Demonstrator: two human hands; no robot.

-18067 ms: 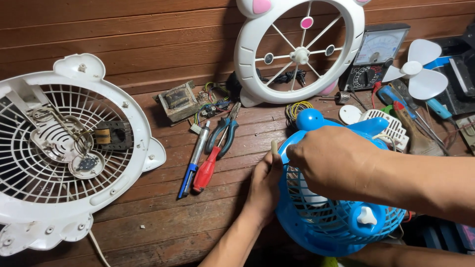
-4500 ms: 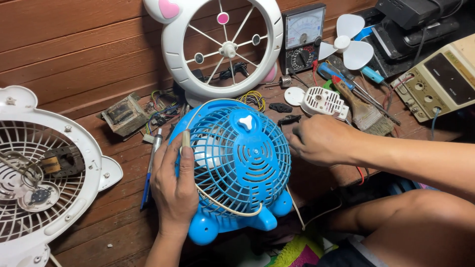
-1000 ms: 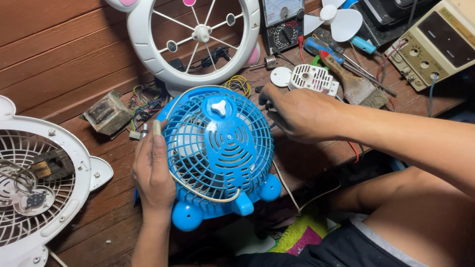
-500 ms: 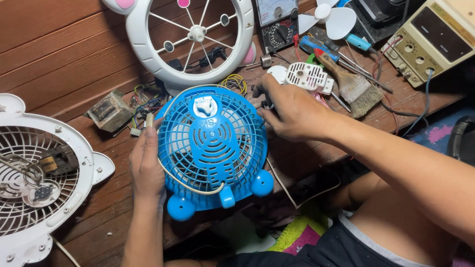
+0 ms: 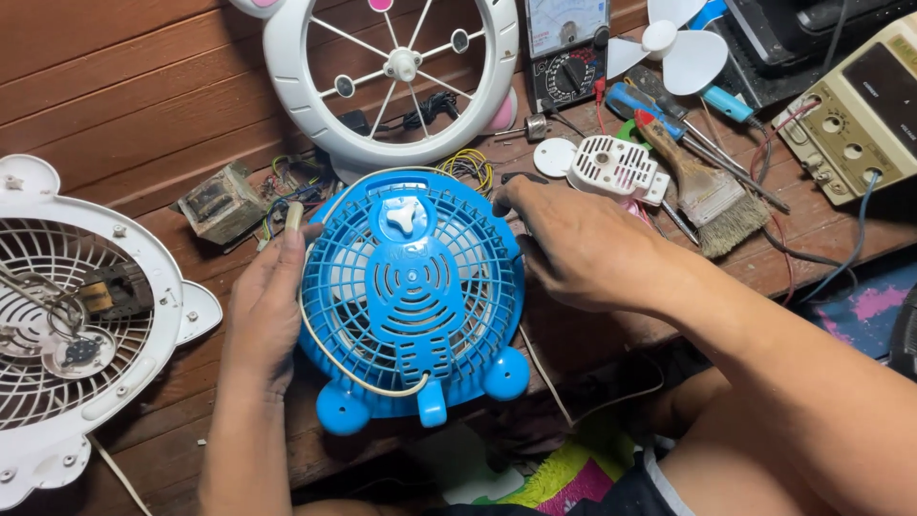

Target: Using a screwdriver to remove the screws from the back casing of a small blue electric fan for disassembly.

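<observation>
The blue fan housing (image 5: 413,301) lies grille-up at the near edge of the wooden surface (image 5: 134,86), its 2 round feet and centre tab pointing toward the person. The left hand (image 5: 263,311) grasps the housing's left rim, thumb up beside the grille. The right hand (image 5: 573,244) rests curled at the upper right rim, fingertips touching the edge; whether it pinches a small part cannot be told. A cream cord (image 5: 349,368) loops across the lower grille.

Judged status: the 2 blue shells appear mated, so the body looks closed. Several parts remain apart on the surface: the white fan blade (image 5: 669,48), a white motor cover (image 5: 613,167), a small circuit board with wires (image 5: 287,196). The white fan grille (image 5: 81,325) with exposed internals and the white ring frame (image 5: 392,76) also lie apart. A multimeter (image 5: 565,48), brush (image 5: 702,186) and screwdrivers (image 5: 712,100) lie within reach
</observation>
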